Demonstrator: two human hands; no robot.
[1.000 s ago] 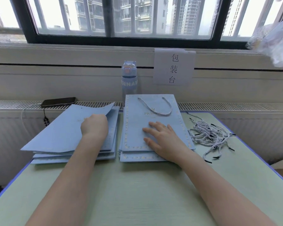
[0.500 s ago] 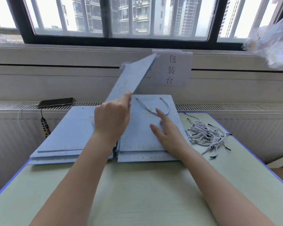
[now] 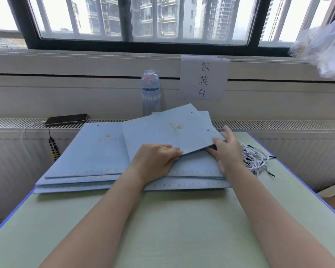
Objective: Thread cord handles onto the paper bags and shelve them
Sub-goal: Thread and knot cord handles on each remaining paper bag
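On the green table (image 3: 162, 229), the left hand (image 3: 157, 161) pinches the near edge of a flat blue paper bag (image 3: 174, 132) and the right hand (image 3: 228, 149) pinches its right corner, holding it tilted over the right stack (image 3: 193, 171). Cord handles (image 3: 257, 159) lie just right of that stack, and a bottle (image 3: 150, 91) stands behind.

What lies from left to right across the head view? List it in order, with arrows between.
phone → left stack of bags → left hand → right hand → pile of cords → clear plastic bag. Both hands hold a raised bag, left out because it spans them.
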